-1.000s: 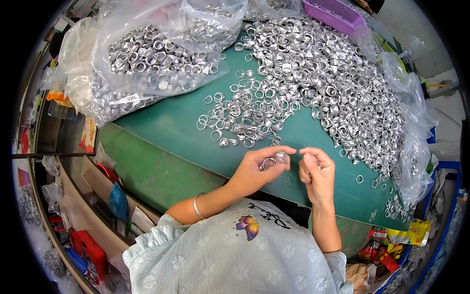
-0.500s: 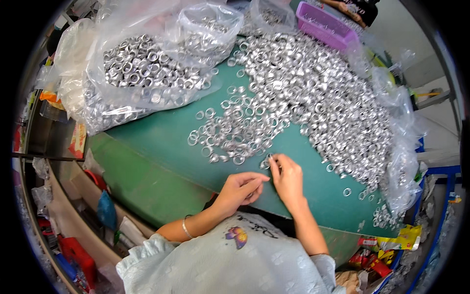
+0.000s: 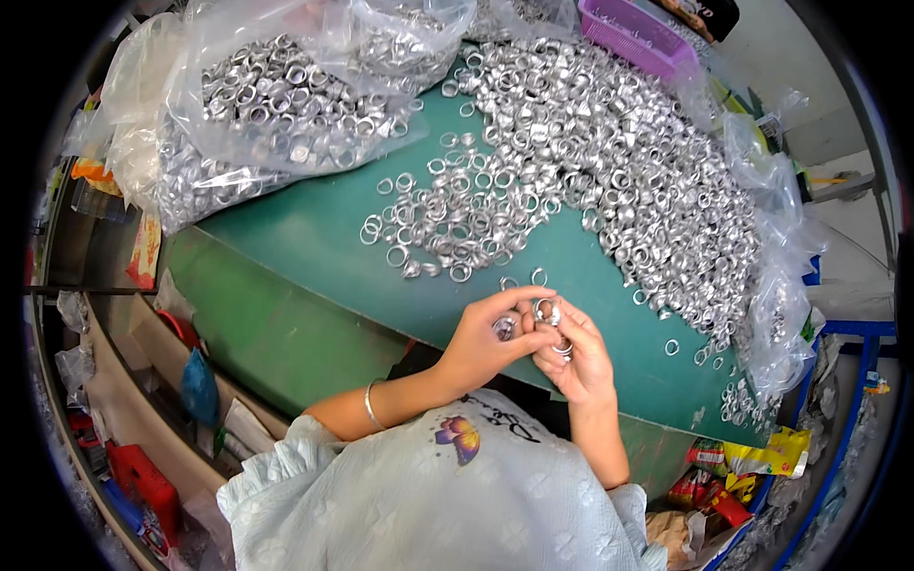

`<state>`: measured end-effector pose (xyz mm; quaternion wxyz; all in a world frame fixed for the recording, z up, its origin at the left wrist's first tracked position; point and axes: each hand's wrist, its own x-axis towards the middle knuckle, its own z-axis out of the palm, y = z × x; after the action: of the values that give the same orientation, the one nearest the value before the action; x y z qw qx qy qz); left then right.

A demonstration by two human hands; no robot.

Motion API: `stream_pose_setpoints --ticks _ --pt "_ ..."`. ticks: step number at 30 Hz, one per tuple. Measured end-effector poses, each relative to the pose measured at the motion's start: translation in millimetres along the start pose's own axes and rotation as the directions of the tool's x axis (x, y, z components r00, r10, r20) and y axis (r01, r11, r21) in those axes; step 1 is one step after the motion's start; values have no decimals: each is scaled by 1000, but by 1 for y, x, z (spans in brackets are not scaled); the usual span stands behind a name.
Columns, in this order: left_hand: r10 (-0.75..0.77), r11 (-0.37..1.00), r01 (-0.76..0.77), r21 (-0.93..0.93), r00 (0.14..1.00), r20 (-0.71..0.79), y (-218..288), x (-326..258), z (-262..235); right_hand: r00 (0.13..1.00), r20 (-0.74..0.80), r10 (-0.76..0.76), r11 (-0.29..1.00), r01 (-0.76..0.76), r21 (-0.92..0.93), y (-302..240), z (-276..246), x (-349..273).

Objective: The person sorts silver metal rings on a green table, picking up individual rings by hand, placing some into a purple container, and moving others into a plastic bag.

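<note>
In the upper left of the frame, a heap of silvery metal rings is held in a see-through plastic bag [image 3: 286, 143], which is rested on the green tabletop [image 3: 314, 238]. In the upper middle, a loose cluster of rings [image 3: 457, 219] is spread over the same surface. Below it, at the centre, the left hand [image 3: 486, 333] is seen half curled, its thumb and index finger brought almost together, and a palm ring [image 3: 504, 328] is cradled in its hollow. Just beyond the fingers, two stray rings [image 3: 539, 277] are left lying. An upper ring [image 3: 546, 312] is pinched where the fingertips of both hands meet; by which hand its weight is borne cannot be told. A lower ring [image 3: 564, 348] is kept in the right hand [image 3: 583, 362], whose fingers are folded inward. Each ring can be judged light, stiff and hard to break, but smooth enough to be let slip or spun; it is best taken by opposite edges of the band, between thumb and fingertip pads. Toward the upper right, a far larger pile of rings [image 3: 628, 171] is heaped, bordered at the right by crumpled plastic sheeting [image 3: 776, 247].
</note>
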<state>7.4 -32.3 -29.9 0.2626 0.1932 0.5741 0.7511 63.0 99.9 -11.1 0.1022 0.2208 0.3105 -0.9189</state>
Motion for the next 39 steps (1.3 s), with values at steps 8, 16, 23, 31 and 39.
stream_pose_setpoints --ticks 8,16,23,31,39 --pt "145 962 -141 232 989 -2 6 -2 -4 992 116 -40 999 37 34 11 -10 -3" --pt "210 930 -202 307 978 8 13 -3 -2 987 148 -61 996 51 70 16 -14 -1" --pt "235 921 -227 316 972 13 14 -1 -1 995 86 -41 997 35 66 12 -5 -2" --pt "195 924 -198 328 980 42 16 -1 -1 991 121 -60 995 50 89 17 -17 0" --pt "183 965 -188 183 982 43 -2 8 -8 992 87 -90 996 87 31 16 -13 2"
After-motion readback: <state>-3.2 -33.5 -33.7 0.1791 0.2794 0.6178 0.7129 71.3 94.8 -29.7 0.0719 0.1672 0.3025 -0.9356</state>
